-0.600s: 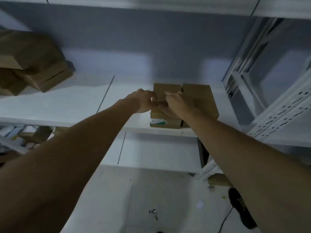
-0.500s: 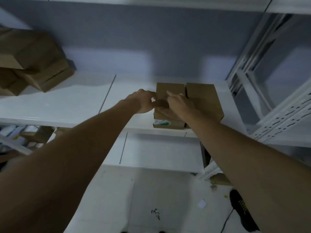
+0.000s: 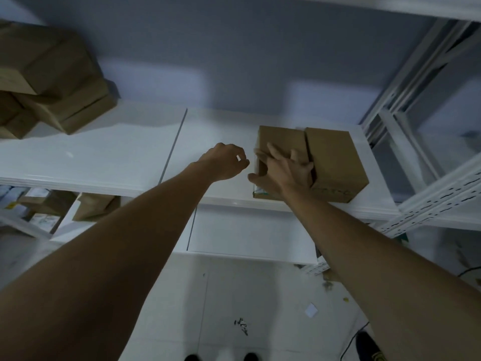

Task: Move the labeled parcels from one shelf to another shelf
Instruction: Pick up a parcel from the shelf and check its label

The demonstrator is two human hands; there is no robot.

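Observation:
Two brown cardboard parcels stand side by side at the right end of the white shelf [image 3: 109,162]. The left parcel [image 3: 282,140] carries a green-and-white label on its front face, mostly hidden by my wrist. The right parcel [image 3: 335,162] touches it. My right hand [image 3: 283,169] lies flat on top of the left parcel, fingers spread, thumb down its left side. My left hand [image 3: 225,161] hovers just left of that parcel, loosely curled, holding nothing and apart from the box.
A heap of brown parcels [image 3: 44,82] fills the shelf's far left. More labelled boxes [image 3: 96,205] sit on the lower shelf at the left. A perforated white upright [image 3: 437,196] frames the right side. Floor tiles and a cable [image 3: 361,332] lie below.
My left hand has come off the left parcel and drawn back to the left. My right hand has spread flat over the parcel's top. The view has shifted slightly.

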